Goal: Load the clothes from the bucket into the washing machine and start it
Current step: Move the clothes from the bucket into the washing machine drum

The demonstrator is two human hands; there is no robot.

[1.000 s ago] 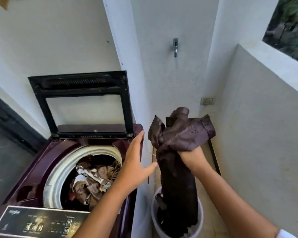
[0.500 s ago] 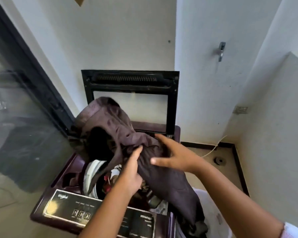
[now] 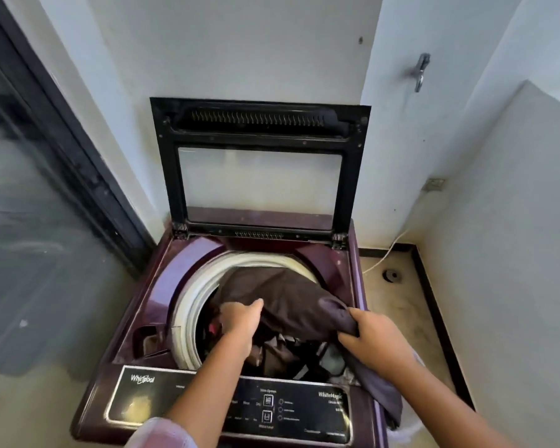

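A maroon top-loading washing machine stands open, its black-framed glass lid upright at the back. A dark brown garment lies across the white-rimmed drum, on top of other clothes. My left hand grips the garment's near edge over the drum, fingers curled down out of sight. My right hand grips its right end at the machine's right rim. One end of the cloth hangs down outside the machine. A sliver of the white bucket shows below that hanging end.
The black control panel runs along the machine's near edge. A dark-framed glass door is on the left. White walls close in behind and to the right, with a tap, a socket, a cable and a floor drain.
The brown garment came out of the bucket, swung left over the machine and now lies lower, across the drum. Both hands followed it down; my left hand has taken hold of it.
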